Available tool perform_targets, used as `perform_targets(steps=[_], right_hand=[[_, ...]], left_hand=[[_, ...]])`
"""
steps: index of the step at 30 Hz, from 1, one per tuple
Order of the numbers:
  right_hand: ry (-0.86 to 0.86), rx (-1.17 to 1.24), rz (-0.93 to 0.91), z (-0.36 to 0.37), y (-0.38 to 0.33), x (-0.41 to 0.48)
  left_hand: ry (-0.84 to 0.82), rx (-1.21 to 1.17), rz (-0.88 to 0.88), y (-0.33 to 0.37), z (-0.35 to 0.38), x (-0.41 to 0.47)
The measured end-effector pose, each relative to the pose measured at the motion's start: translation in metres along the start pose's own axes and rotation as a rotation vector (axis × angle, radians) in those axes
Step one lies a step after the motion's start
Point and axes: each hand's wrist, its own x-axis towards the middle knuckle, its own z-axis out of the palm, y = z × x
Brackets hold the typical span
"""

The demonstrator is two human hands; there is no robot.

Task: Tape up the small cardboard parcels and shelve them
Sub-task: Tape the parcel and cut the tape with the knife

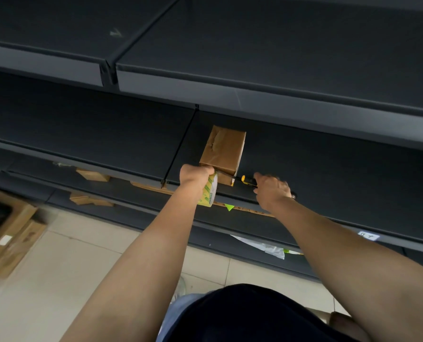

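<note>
Left fingers (206, 171): curled round the tape roll (210, 191), right at the near end of the parcel.
Right fingers (261, 176): blurry, curled round a yellow and black tool (243, 179), its tip at the parcel's near corner.
Parcel (224, 149): brown, taped, lying on the dark shelf (328, 169).
Floor (82, 255): pale, with flat cardboard boxes (10, 243) on the left.

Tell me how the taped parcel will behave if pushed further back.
The parcel looks stiff and lies flat, so it probably slides rather than tips. Glossy tape on the smooth shelf suggests little friction. Pushed from the left hand's corner, it may swivel.
</note>
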Motion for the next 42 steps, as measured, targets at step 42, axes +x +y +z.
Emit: perform_targets(steps=[42], right_hand=[[0.203,0.149,0.417,0.016,0.016,0.015]], left_hand=[[-0.036,0.244,0.076,0.012,-0.009,0.016]])
